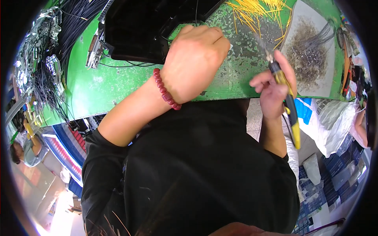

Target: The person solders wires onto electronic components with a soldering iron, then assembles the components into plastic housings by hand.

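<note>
My left hand (197, 59), with a red bead bracelet (165, 93) at the wrist, is closed at the near right side of a black plastic housing (134, 33). Its fingertips are tucked out of sight, so whatever they pinch is hidden. A thin black wire (130, 63) runs along the housing's near edge toward that hand. To the right, my right hand (271, 94) grips a yellow-and-black soldering iron (292, 114). The iron's tip points up and away over the table, apart from the left hand, with a faint wisp near it.
Loose yellow wires (256, 11) lie at the far side of the worn green table (90, 98). On the right is a pale sheet (325, 84) with dark scraps and fine black wires. Bundled black wires with metal ends (47, 70) crowd the left. Another person (29, 151) is at far left.
</note>
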A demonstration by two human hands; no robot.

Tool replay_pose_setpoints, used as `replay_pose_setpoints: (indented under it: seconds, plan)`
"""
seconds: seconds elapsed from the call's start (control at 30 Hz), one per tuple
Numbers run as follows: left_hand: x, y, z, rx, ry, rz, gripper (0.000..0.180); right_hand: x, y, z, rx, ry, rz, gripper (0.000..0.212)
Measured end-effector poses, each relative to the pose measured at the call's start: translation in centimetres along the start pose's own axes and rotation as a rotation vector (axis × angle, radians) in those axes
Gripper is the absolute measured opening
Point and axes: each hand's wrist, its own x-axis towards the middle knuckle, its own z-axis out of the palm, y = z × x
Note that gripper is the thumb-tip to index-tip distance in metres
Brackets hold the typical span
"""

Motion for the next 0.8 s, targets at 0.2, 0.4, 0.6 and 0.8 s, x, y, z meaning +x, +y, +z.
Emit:
replay_pose_setpoints:
  seconds: [0.2, 0.4, 0.6, 0.8]
  plan:
    - [0.2, -0.3, 0.3, 0.036, -0.041, 0.004, 0.012, -0.9, 0.7, -0.6, -0.015, 0.143, -0.052, 0.063]
    - [0.3, -0.4, 0.4, 0.067, -0.04, 0.044, 0.012, -1.3, 2.2, -0.9, 0.184, 0.12, -0.08, 0.025]
    - [0.2, -0.2, 0.5, 0.101, -0.029, 0.04, 0.012, -1.0, 1.8, -0.5, 0.086, 0.083, -0.13, 0.029]
    - [0.1, -0.3, 0.9, 0.12, 0.001, 0.047, 0.011, -0.9, 1.9, -0.5, 0.034, 0.063, -0.158, 0.027]
